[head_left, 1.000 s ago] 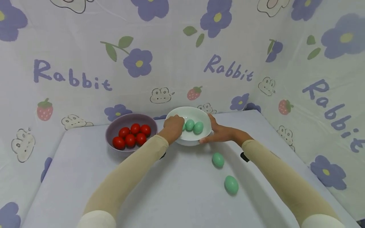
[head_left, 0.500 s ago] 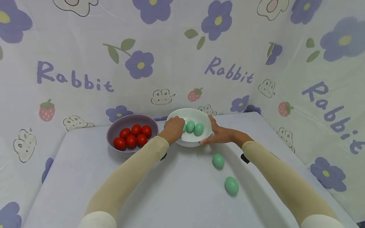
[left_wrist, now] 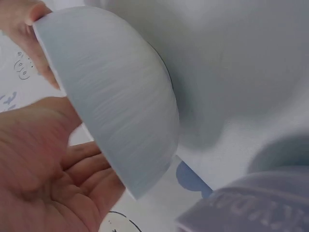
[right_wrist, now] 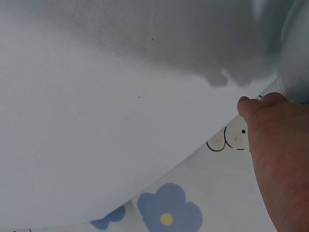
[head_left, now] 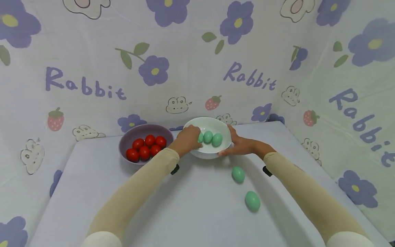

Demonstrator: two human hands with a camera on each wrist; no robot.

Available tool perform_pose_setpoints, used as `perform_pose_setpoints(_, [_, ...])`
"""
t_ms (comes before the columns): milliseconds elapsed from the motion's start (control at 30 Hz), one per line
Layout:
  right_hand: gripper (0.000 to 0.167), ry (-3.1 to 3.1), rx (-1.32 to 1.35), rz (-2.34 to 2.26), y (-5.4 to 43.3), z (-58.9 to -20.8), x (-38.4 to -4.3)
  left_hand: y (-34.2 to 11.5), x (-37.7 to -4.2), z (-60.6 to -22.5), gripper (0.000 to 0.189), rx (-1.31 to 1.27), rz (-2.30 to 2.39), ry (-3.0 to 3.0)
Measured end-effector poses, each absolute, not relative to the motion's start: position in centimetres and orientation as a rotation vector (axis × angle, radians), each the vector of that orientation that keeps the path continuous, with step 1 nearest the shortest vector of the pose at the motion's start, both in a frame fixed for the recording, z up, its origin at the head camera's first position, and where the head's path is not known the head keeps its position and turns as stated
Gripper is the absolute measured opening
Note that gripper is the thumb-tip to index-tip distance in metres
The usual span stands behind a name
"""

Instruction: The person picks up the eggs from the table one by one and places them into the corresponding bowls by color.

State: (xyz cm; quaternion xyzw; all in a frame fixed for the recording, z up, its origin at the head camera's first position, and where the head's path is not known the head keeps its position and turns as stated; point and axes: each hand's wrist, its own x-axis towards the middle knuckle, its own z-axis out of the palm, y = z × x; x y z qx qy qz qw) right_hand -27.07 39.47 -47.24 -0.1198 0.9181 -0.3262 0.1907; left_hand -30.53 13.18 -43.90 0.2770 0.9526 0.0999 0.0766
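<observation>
A white bowl (head_left: pixel 206 155) stands near the back edge of the table with several green eggs (head_left: pixel 217 139) inside. My right hand (head_left: pixel 242 145) grips its right side, thumb low on the near side and fingers around the back. Over the left rim reaches my left hand (head_left: pixel 186 139), its fingertips inside the bowl beside the leftmost egg, which it partly hides. The left wrist view shows the left palm (left_wrist: pixel 43 169) bare, thumb and fingers apart, their tips hidden behind the bowl wall (left_wrist: pixel 116 96). In the right wrist view, the right hand (right_wrist: pixel 280 145) touches the bowl's edge.
Left of the white bowl stands a purple bowl (head_left: pixel 131 133) with several shiny red egg-like balls (head_left: pixel 144 153). Two loose objects, a green egg (head_left: pixel 238 174) and another green egg (head_left: pixel 252 201), lie on the table (head_left: pixel 185 206) at front right. A printed cloth (head_left: pixel 185 79) rises behind.
My left hand's thumb has spread away from the fingers at the left rim, and the wrist has drawn back slightly. The right hand keeps its grip; the whole view has shifted a little.
</observation>
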Motion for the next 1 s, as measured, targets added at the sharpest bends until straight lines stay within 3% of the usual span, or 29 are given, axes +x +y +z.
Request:
perform_pose_setpoints(233, [0.135,2.579,-0.345,-0.918,39.6,-47.2,-27.1,11.9,-29.5,-43.0,0.052,0.985,0.461,2.891])
perform_pose_setpoints(467, [0.135,2.582,-0.359,-0.893,39.4,-47.2,-27.3,11.0,-25.9,-42.8,0.06,1.232,0.879,2.814])
perform_pose_setpoints(800, [0.133,2.588,-0.414,-0.865,39.4,-46.8,-27.5,13.3,-17.9,-46.7,0.064,1.352,1.217,2.43])
perform_pose_setpoints(1000, [0.134,2.59,-0.41,-0.89,39.1,-47.0,-27.4,15.5,-14.3,-49.3,0.066,1.344,1.153,2.281])
